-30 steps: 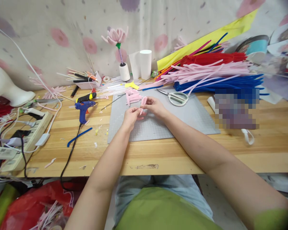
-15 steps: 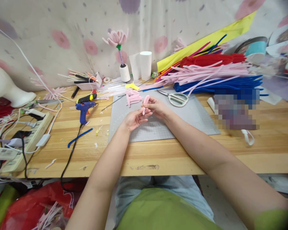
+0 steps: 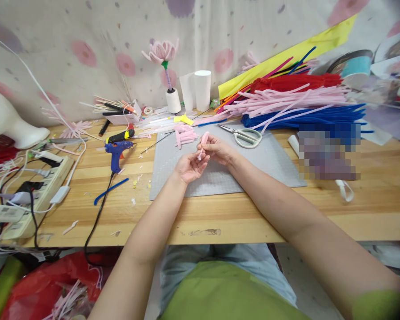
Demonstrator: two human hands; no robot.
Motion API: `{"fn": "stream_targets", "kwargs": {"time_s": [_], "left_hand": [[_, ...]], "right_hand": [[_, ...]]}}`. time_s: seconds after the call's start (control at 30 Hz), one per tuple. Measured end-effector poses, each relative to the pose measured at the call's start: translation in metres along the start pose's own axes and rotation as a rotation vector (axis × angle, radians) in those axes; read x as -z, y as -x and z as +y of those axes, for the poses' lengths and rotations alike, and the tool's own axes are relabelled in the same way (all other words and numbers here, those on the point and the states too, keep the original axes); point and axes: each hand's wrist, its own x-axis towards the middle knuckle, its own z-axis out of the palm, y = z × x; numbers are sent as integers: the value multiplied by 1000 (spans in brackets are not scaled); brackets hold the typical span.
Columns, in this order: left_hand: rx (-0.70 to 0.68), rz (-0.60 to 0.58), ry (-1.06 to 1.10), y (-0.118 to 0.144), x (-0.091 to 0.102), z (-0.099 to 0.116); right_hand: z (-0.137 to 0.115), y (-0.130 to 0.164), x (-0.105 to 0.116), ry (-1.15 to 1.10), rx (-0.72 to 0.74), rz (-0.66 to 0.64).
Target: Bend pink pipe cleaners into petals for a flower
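Observation:
My right hand (image 3: 218,149) pinches a short folded pink pipe cleaner piece (image 3: 202,143) and holds it upright over the grey cutting mat (image 3: 270,164). My left hand (image 3: 189,166) is just below it, palm up with fingers curled loosely, the fingertips touching the piece's lower end. Several finished pink folded pieces (image 3: 184,134) lie on the mat just beyond the hands. White-handled scissors (image 3: 245,134) rest on the mat to the right.
A blue glue gun (image 3: 116,153) and black cord lie left of the mat. A power strip (image 3: 33,195) sits at the far left. Piles of pink, red and blue pipe cleaners (image 3: 296,104) fill the back right. A pink flower (image 3: 162,50) stands at the back.
My left hand let go of the pink piece, dropped slightly and turned palm up. My right hand kept the piece and raised it a little.

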Motion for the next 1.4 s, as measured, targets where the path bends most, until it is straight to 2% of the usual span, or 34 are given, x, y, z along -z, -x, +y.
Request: {"fn": "stream_targets", "kwargs": {"time_s": [0.1,0.17,0.27,0.37,0.43,0.57,0.63,0.77,0.93,1.1,1.27,1.4], "left_hand": [[-44,-65,-66,-6,5,-1],[-124,-78,-170,-10,8,-2],[-334,28,-372,-16,12,-5],[-477,124,-532,-21,14,-8],[-477,145,-567,-21,15,-10],[-411,175,-563,-19,14,-9],[-419,182,-572,-18,14,-9],[-479,181,-632,-22,18,-10],[-419,165,-657,-26,23,-9],[-439,160,-603,-20,20,-5],[-373,193,-594,-13,16,-2],[-339,178,-647,-16,19,-2]], "right_hand": [[1,-2,4,33,-31,46],[4,-5,6,113,-24,96],[9,-7,7,286,30,154],[12,-7,5,440,41,122],[11,-6,5,482,70,115],[7,-7,8,516,195,234],[7,-8,9,543,208,249],[10,-8,6,528,170,203],[13,-7,2,564,183,116],[16,-9,5,583,145,137],[15,-6,5,509,47,120],[11,-5,4,522,58,169]]}}
